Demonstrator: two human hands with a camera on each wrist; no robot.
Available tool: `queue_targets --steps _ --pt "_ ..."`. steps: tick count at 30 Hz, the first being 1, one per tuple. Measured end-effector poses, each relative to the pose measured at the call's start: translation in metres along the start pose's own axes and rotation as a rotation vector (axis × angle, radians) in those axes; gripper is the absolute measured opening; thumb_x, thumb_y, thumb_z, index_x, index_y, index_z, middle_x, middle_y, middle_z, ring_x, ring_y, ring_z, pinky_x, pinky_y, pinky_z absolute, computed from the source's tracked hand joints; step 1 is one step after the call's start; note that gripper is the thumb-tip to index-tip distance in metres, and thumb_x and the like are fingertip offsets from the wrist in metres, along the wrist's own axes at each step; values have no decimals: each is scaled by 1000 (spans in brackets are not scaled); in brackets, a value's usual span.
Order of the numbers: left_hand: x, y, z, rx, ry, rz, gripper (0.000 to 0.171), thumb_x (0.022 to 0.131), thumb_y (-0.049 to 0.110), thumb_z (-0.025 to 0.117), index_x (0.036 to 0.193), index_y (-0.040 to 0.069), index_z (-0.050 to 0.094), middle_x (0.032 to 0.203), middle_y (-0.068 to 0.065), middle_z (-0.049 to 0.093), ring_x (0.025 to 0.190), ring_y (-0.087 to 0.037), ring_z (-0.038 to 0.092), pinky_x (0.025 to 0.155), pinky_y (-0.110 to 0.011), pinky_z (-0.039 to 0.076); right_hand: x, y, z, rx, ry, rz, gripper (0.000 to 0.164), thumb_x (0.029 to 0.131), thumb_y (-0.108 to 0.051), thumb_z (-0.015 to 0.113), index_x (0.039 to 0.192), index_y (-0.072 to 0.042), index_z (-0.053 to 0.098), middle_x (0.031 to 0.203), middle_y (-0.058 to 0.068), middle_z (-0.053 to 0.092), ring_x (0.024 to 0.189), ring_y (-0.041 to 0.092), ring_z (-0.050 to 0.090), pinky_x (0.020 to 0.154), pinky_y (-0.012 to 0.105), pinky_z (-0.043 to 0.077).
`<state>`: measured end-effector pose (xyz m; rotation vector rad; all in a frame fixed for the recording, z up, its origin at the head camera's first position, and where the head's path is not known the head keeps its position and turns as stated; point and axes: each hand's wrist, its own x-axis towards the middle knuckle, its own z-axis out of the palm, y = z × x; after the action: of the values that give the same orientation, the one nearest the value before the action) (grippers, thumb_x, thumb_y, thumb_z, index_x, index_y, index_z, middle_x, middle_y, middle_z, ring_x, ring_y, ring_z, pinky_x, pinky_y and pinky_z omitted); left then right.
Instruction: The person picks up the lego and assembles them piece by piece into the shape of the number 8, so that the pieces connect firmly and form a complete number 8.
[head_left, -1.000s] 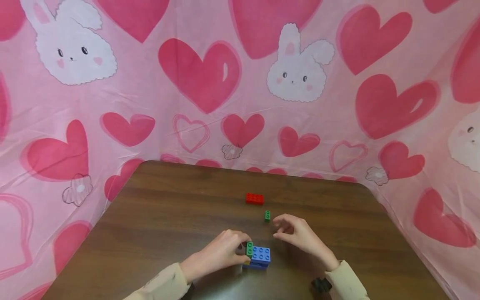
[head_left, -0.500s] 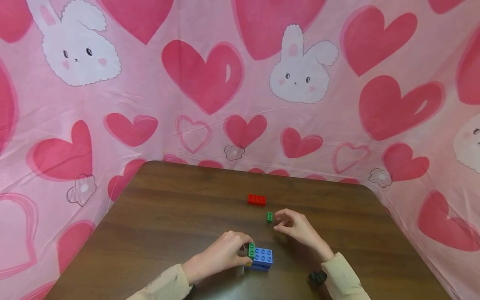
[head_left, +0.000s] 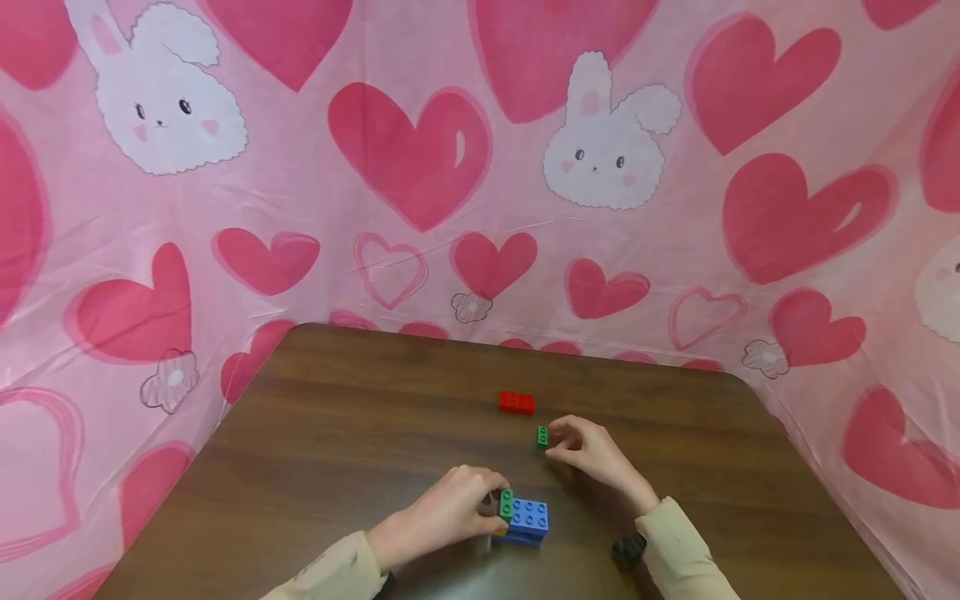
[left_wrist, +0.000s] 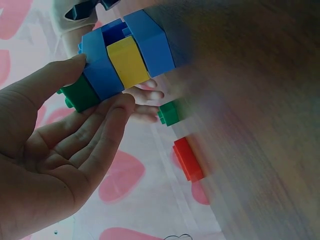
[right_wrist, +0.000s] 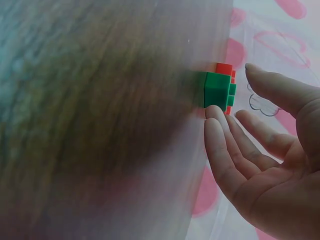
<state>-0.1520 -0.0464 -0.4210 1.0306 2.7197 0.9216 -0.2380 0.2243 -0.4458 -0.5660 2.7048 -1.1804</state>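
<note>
My left hand (head_left: 447, 506) grips a small stack of toy building bricks near the front of the table. In the left wrist view the stack shows a blue brick (left_wrist: 153, 44) at the bottom, a yellow brick (left_wrist: 128, 61) in the middle layer, another blue brick (left_wrist: 101, 65) above, and a green brick (left_wrist: 80, 94) on top between thumb and fingers. A loose two-stud green brick (head_left: 542, 437) stands farther back. Beside its right side is my right hand (head_left: 597, 457), thumb and fingers apart, with nothing held between them. Its fingertips are right at that brick.
A red brick (head_left: 517, 403) lies behind the loose green one on the dark wooden table (head_left: 360, 417). A pink cloth (head_left: 420, 283) printed with hearts and rabbits hangs around the table's back and sides.
My right hand has edged left, closer to the loose green brick. The left hand keeps its grip on the stack, and the head view has shifted slightly.
</note>
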Motion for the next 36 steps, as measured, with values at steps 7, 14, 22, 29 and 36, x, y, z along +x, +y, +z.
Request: queue_targets --steps 7,14,22,29,36 --pt "0 0 1 -7 -3 -4 30 81 24 83 106 12 72 94 5 73 79 2 62 68 -11 49 5 0 2 -7 -9 30 42 86 -24 77 120 -3 62 115 17 69 87 17 69 75 24 58" --pt "-1 -1 1 -4 6 2 29 80 23 83 105 12 72 94 4 74 79 2 62 67 -10 48 10 2 3 -42 5 40 43 85 -23 78 118 -1 63 114 18 69 85 16 67 73 26 57" --pt "-1 -1 0 2 11 12 29 80 24 83 104 12 72 93 5 73 78 3 61 67 -10 48 16 4 6 -92 16 20 41 83 -22 79 116 -1 65 107 14 71 83 15 63 69 21 53" --pt "-1 0 0 2 10 15 29 80 23 83 105 12 72 94 5 73 79 3 62 67 -10 48 19 4 8 -105 20 27 39 83 -21 80 114 -3 66 104 12 71 80 14 61 67 20 52" --pt "-1 -1 0 -10 0 4 30 81 24 83 107 13 72 95 5 73 79 3 62 68 -11 48 22 5 8 -113 17 21 35 83 -18 79 113 -4 67 104 11 71 77 13 60 64 21 51"
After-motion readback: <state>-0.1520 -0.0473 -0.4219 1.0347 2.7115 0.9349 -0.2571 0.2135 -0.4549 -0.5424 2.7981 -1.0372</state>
